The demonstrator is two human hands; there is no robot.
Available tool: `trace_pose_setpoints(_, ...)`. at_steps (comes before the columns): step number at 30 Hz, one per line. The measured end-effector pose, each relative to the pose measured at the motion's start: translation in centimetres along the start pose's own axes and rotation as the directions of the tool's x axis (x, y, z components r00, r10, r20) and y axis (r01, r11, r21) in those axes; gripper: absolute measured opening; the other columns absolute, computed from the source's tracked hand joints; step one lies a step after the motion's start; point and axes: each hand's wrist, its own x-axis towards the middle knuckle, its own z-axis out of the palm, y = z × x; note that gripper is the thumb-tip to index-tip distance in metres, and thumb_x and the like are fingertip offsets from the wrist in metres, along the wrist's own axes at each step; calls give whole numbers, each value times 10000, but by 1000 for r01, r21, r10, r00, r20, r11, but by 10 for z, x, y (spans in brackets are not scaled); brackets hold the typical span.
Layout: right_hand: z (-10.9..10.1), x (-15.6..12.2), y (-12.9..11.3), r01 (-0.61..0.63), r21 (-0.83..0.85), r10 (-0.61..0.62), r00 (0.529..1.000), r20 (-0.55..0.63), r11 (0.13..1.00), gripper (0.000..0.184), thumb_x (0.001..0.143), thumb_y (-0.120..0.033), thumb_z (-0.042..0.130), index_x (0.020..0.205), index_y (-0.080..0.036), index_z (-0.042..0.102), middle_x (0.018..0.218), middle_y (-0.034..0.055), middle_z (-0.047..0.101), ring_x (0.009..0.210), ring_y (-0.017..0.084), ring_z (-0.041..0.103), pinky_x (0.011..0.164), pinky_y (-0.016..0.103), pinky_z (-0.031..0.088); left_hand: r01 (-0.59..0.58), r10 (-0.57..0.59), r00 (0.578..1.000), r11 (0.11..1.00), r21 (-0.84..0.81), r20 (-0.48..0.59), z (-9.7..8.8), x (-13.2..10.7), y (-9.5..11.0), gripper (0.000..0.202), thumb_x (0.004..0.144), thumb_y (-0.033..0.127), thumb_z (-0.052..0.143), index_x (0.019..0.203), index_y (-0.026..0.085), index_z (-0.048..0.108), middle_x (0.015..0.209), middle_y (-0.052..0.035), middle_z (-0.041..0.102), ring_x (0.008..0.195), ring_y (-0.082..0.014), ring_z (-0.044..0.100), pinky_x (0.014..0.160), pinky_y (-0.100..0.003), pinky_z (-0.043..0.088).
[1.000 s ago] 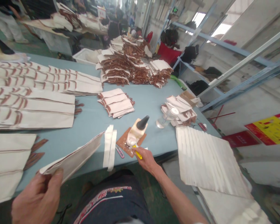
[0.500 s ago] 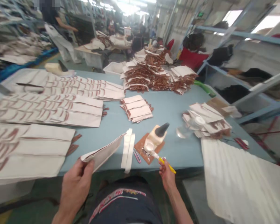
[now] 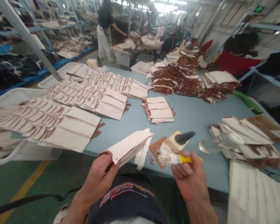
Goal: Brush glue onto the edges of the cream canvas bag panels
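My left hand [image 3: 104, 172] pinches one end of a folded cream fabric piece [image 3: 130, 144] with a brown inner edge, held up over the table's near edge. My right hand [image 3: 189, 174] grips the yellow handle of a brush [image 3: 185, 159]. Its white-smeared bristles are by the mouth of a cream plastic bottle [image 3: 171, 143] with a black base end, lying on its side on a brown board [image 3: 156, 146]. White paste is smeared on the board. Beside it lie pink thread snips [image 3: 151, 156] and pale fabric strips [image 3: 143, 152], partly behind the held piece.
Overlapping rows of cream pieces [image 3: 67, 124] cover the table's left side. A small stack [image 3: 159, 110] lies mid-table, with tall brown-edged piles [image 3: 177, 73] behind. At right are a clear jar [image 3: 219, 143], more pieces [image 3: 247, 130] and hanging white cloth [image 3: 256, 193]. A person [image 3: 105, 31] stands far back.
The view has swung left. My left hand has turned the fabric piece so its broad face shows. My right hand has turned, and the brush now lies more level, its bristles nearer the board.
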Motion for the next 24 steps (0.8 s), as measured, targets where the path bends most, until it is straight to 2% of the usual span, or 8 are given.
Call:
trace_pose_setpoints(2, 44, -9, -8, 4, -78, 3, 996, 89, 997, 502, 834, -658, 904, 772, -225, 658, 498, -162, 245, 431, 51, 124, 407, 176, 227, -147, 149, 989, 983, 110, -16, 0, -1, 1, 272, 973, 50, 543, 792, 219, 655, 703, -14, 714, 657, -180, 695, 651, -272, 536)
trace_pose_setpoints(4, 76, -17, -9, 68, -136, -44, 984, 170, 988, 551, 830, -710, 885, 733, -219, 652, 500, -148, 289, 424, 39, 127, 406, 177, 218, -242, 247, 969, 952, 188, -2, -1, -1, 2, 274, 956, 14, 528, 822, 218, 651, 734, -35, 739, 684, -197, 704, 662, -295, 529)
trace_pose_setpoints(7, 98, -20, -2, 194, -199, -141, 958, 249, 961, 570, 877, -734, 826, 702, -217, 664, 492, -127, 328, 405, 42, 183, 383, 182, 178, -306, 316, 949, 919, 247, -1, -3, 0, 2, 284, 951, -8, 519, 839, 218, 651, 742, -51, 749, 701, -207, 701, 651, -307, 512)
trace_pose_setpoints(10, 100, -16, 6, 257, -257, -164, 928, 333, 932, 544, 958, -709, 757, 728, -220, 697, 471, -116, 325, 398, 67, 293, 374, 182, 236, -323, 341, 940, 900, 293, -10, -6, 3, 2, 312, 954, -28, 504, 828, 221, 644, 718, -56, 746, 694, -217, 684, 638, -321, 495)
trace_pose_setpoints(13, 98, -16, 10, 278, -303, -155, 915, 372, 912, 555, 981, -702, 738, 732, -207, 708, 508, -96, 417, 395, 49, 261, 363, 177, 263, -325, 344, 939, 891, 318, -4, -8, 5, 1, 340, 947, -46, 492, 799, 233, 618, 698, -57, 739, 680, -225, 663, 627, -340, 475)
trace_pose_setpoints(15, 99, -19, 10, 243, -324, -119, 926, 359, 915, 579, 963, -717, 757, 717, -196, 703, 536, -93, 432, 401, 32, 207, 348, 170, 219, -326, 341, 940, 888, 324, 12, -7, 5, -1, 348, 948, -49, 482, 798, 236, 613, 714, -63, 744, 698, -234, 665, 635, -352, 468)
trace_pose_setpoints(18, 102, -24, 10, 184, -326, -71, 942, 329, 927, 586, 959, -715, 769, 705, -191, 701, 540, -95, 406, 407, 30, 211, 350, 162, 165, -341, 351, 936, 885, 316, 27, -5, 5, -7, 340, 956, -33, 465, 824, 227, 640, 747, -73, 751, 721, -250, 663, 654, -375, 466)
trace_pose_setpoints(24, 102, -21, 17, 204, -287, -122, 952, 280, 936, 590, 946, -720, 779, 699, -190, 695, 557, -89, 425, 415, 28, 224, 358, 162, 184, -356, 359, 932, 876, 326, 51, 1, 8, -15, 350, 876, -66, 481, 827, 224, 669, 728, -66, 739, 729, -262, 657, 660, -383, 470)
